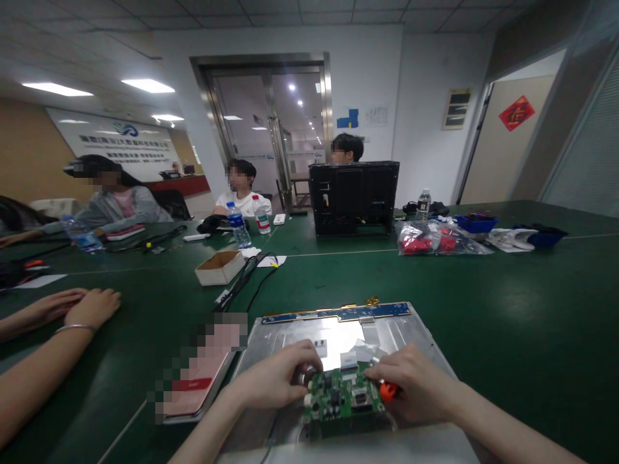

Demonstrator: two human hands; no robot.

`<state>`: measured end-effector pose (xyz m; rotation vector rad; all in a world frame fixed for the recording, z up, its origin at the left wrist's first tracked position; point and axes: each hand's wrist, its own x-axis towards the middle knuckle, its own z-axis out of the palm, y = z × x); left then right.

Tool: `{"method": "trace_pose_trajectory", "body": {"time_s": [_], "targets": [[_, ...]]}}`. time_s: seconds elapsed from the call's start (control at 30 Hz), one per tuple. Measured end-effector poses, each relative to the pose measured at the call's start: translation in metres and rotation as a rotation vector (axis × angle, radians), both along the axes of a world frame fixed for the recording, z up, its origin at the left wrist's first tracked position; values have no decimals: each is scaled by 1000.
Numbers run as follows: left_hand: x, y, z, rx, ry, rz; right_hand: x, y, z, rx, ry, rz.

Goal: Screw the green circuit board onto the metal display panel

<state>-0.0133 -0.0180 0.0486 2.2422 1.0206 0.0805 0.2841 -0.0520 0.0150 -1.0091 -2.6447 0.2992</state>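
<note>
A green circuit board with black and silver parts lies over a silver metal panel. My left hand is at the board's left edge, its thumb and fingers curled round a dark roundish piece that I cannot name. On the board's right side, my right hand touches the upper corner with its fingertips. Under that palm shows an orange-and-black handle; the rest of it is hidden. Pale flat ribbon pieces lie along the board's top edge. A narrow blue circuit strip runs along the panel's far edge.
A pink booklet and black cables lie left of the panel. Beyond are a small open box, bottles, a black monitor casing and a clear bag with red items. A co-worker's hands rest at left.
</note>
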Motion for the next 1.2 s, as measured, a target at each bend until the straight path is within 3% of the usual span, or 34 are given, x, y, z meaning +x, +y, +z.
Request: {"method": "trace_pose_trajectory", "body": {"time_s": [0.27, 0.6, 0.8, 1.03, 1.2], "targets": [[0, 2, -3, -52, 9, 37, 0, 0, 11, -92, -139, 48], [-2, 2, 3, -109, 67, 71, 10, 11, 13, -181, -81, -119], [-3, 2, 4, -135, 37, 79, 8, 8, 21, -276, -72, -134], [-4, 0, -2, -22, -3, 126, 1, 0, 25, -323, -110, -142], [-5, 11, -10, 160, -14, 294, 2, 0, 25, -308, -84, -137]]}}
